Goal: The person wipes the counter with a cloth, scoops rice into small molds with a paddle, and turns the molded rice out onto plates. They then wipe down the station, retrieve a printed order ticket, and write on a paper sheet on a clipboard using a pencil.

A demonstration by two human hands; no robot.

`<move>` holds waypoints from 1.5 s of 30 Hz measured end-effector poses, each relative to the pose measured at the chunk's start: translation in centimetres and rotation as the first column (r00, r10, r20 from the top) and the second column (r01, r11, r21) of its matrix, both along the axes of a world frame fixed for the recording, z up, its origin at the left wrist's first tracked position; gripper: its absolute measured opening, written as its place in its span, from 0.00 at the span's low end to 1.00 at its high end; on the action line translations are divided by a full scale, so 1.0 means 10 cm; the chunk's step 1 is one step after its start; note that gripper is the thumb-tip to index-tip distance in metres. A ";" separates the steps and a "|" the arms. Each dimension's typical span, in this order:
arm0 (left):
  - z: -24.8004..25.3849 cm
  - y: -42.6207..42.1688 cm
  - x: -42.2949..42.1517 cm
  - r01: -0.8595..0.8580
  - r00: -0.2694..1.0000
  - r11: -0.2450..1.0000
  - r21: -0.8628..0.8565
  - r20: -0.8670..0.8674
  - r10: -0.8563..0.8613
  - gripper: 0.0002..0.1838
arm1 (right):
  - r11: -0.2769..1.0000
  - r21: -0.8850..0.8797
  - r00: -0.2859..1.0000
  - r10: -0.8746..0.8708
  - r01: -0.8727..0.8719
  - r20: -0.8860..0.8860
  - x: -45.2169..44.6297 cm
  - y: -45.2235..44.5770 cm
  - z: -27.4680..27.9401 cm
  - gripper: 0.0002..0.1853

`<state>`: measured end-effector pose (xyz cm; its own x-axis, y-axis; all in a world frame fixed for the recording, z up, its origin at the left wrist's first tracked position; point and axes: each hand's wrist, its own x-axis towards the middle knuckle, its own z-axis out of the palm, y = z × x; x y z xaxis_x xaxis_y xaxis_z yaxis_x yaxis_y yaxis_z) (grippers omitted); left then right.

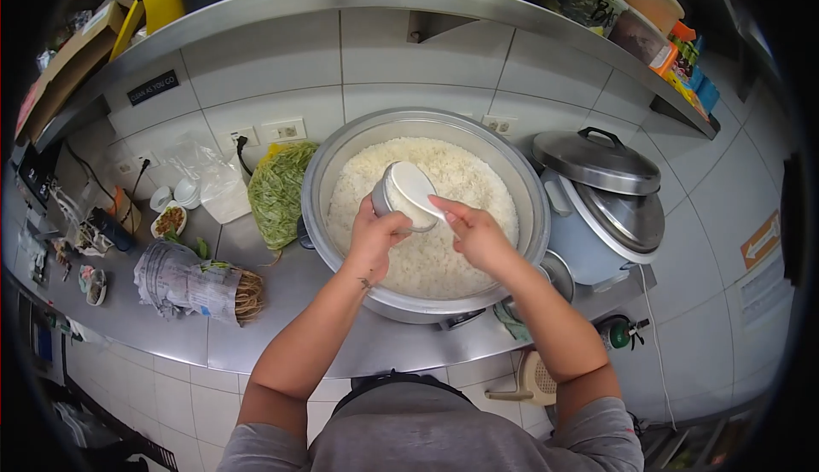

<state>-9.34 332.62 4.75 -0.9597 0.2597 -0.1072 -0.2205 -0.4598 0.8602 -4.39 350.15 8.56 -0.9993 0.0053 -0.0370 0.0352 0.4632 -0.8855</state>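
Head view: where are the hands, and what do they have?

The left hand has its fingers wrapped around a small cup, tilted and holding rice. The right hand pinches the handle of a white paddle, its flat end lying across the cup's mouth. Both are above the rice in the wide pot, within its rim.

What might go wrong?

I'd say too hard a press with the paddle could knock rice out over the cup's edge; most would drop back into the pot. A loose left grip could let the cup slip, and the right hand's light pinch could let the paddle twist. Leaning on the pot's rim might also shift it on the counter.

Any writing to read?

A dark wall sign says "CLEAN AS YOU GO". A shelf tub carries marker letters, perhaps starting with B; I can't read the rest. An orange sign bears a white double-headed arrow. No brand name is legible to me
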 end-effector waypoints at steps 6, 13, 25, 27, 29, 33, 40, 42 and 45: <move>0.12 0.21 0.08 -0.152 0.988 0.973 -0.173 -0.054 0.145 0.32 | 0.972 0.114 0.979 0.205 -0.206 0.017 -0.07 0.27 0.15 0.20; 0.02 0.70 0.25 -0.316 0.949 0.949 0.017 0.004 0.316 0.27 | 0.925 0.156 0.838 0.380 -0.346 -0.391 -0.21 0.73 -0.41 0.19; -0.18 -0.29 2.58 -0.350 0.890 0.727 0.591 -0.033 0.456 0.32 | 0.897 -0.291 0.942 0.301 -0.333 -0.149 0.40 0.86 0.07 0.22; -0.31 -0.51 3.35 -0.459 0.812 0.637 0.620 0.002 0.584 0.38 | 0.795 -0.398 0.888 0.432 -0.458 -0.160 0.79 0.59 0.18 0.23; -0.55 -0.76 4.11 -0.572 0.712 0.560 0.599 0.025 0.701 0.39 | 0.697 -0.456 0.816 0.564 -0.554 -0.130 1.04 0.25 0.12 0.23; -1.10 -1.07 5.91 -0.743 0.468 0.338 0.578 0.087 0.879 0.39 | 0.510 -0.429 0.587 0.807 -0.746 -0.062 1.83 -0.60 -0.17 0.24; -1.56 -0.78 9.70 -0.846 -0.270 -0.343 0.409 0.226 0.936 0.44 | 0.145 -0.454 0.081 0.984 -0.879 0.157 4.03 -2.19 -0.85 0.22; -1.63 -0.58 10.83 -0.797 -0.490 -0.532 0.286 0.210 0.846 0.43 | 0.110 -0.429 0.006 0.972 -0.896 0.235 4.82 -2.55 -0.88 0.23; -1.42 -0.28 12.21 -0.594 -0.800 -0.805 -0.004 0.106 0.590 0.40 | -0.028 -0.364 -0.125 0.961 -0.931 0.248 5.83 -2.95 -0.81 0.21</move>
